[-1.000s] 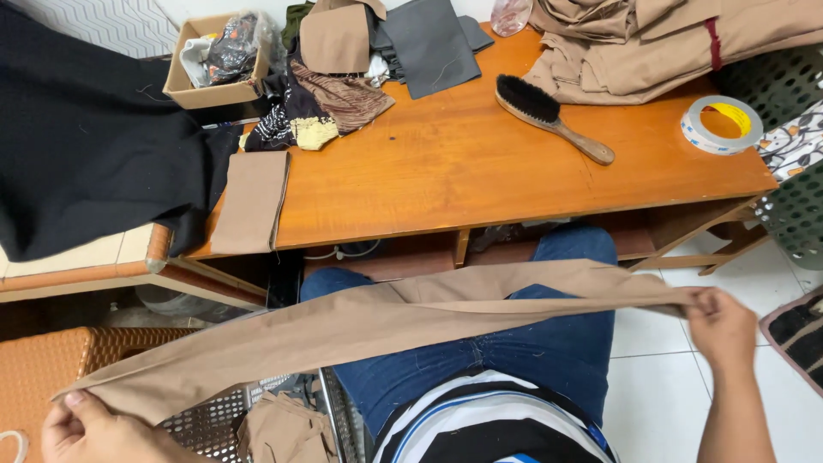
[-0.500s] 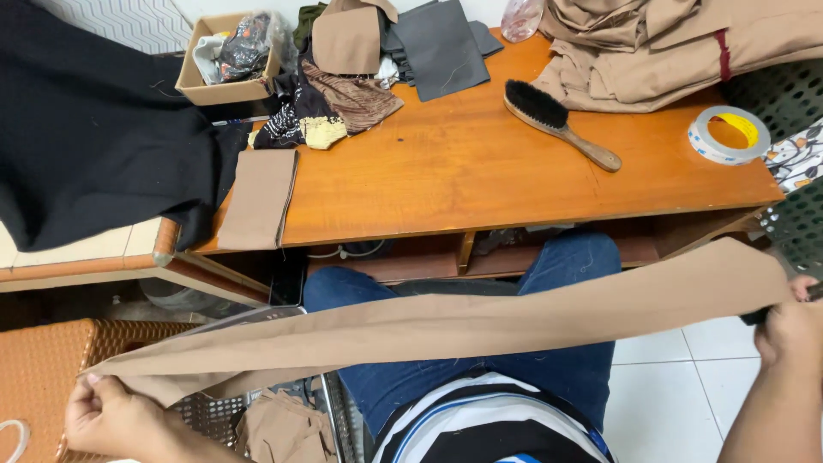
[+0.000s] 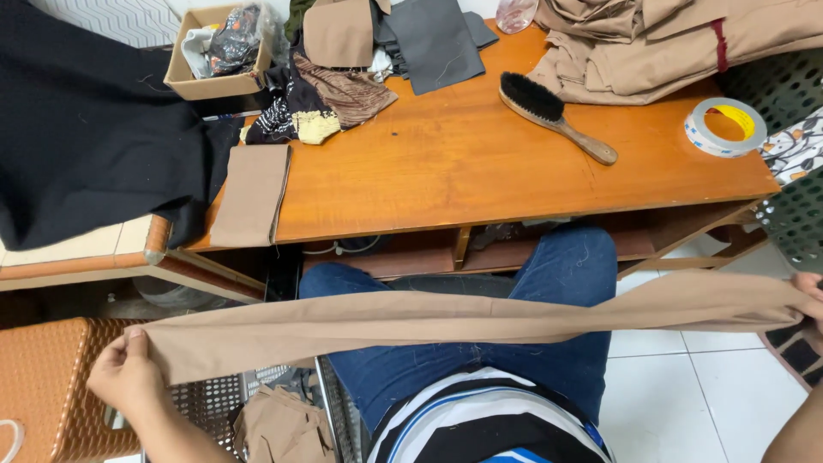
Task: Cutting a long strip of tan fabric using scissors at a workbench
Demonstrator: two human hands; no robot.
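Head view: tan fabric strip (image 3: pixel 480 319) got pulled tauter and flatter than a second ago; left hand (image 3: pixel 129 381) and right hand (image 3: pixel 810 287) gripped opposite ends, spread wide.

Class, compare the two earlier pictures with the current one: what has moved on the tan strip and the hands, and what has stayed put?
The right hand has drawn its end of the tan strip outward to the picture's right edge, pulling it straighter across the lap. The left hand has risen a little and still grips its end. Brush, tape roll and fabrics on the table stayed as they were.
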